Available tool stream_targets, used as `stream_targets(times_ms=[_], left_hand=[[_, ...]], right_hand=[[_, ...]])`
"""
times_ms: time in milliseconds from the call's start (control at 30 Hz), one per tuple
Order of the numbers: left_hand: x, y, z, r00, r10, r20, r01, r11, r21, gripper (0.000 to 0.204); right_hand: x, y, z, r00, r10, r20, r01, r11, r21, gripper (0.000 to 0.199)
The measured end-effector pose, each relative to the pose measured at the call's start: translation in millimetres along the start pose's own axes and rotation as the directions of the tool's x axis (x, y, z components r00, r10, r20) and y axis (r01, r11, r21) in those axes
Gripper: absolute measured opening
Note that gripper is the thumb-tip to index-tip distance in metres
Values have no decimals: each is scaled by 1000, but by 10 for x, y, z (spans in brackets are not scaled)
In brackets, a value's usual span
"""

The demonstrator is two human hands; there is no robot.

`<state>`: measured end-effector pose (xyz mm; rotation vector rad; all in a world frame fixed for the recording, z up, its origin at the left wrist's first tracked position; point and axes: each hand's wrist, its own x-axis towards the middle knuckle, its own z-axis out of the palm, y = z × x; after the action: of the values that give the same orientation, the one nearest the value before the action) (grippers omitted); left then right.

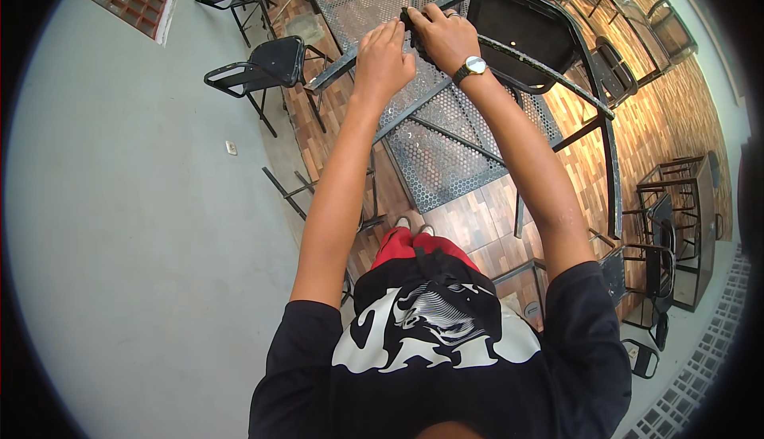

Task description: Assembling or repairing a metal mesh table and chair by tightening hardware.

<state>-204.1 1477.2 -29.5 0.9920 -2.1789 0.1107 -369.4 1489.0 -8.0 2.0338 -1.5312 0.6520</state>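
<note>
A black metal chair [521,37] with a dark seat lies tipped on a perforated metal table [434,172]. Its grey, worn frame bar [338,70] slants up from the left under both my hands. My left hand [384,57] lies over this bar, its fingers curled across the top and held together. Close on its right, my right hand [447,39], wearing a ring and a watch, bends its fingers around a small dark piece [409,23] pressed against the bar. What kind of piece it is, cannot be made out; the fingers partly cover it.
A folding chair [274,63] stands left of the table, beside a grey wall [143,200]. More black chairs [659,268] and a table [699,216] line the right side. Loose metal legs [286,188] stick out near my left forearm. Wood-patterned flooring [469,220] surrounds my feet.
</note>
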Motion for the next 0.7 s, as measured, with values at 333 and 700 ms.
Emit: stream_targets(times_ms=[333, 700], left_hand=[[-19, 30, 50, 1000, -4, -9, 6, 989, 145, 69], [321, 126, 130, 988, -56, 141, 29, 982, 185, 56]], right_hand=[[-223, 154, -157, 990, 67, -124, -73, 996, -47, 19], [-84, 221, -350, 951, 242, 192, -251, 968, 22, 44]])
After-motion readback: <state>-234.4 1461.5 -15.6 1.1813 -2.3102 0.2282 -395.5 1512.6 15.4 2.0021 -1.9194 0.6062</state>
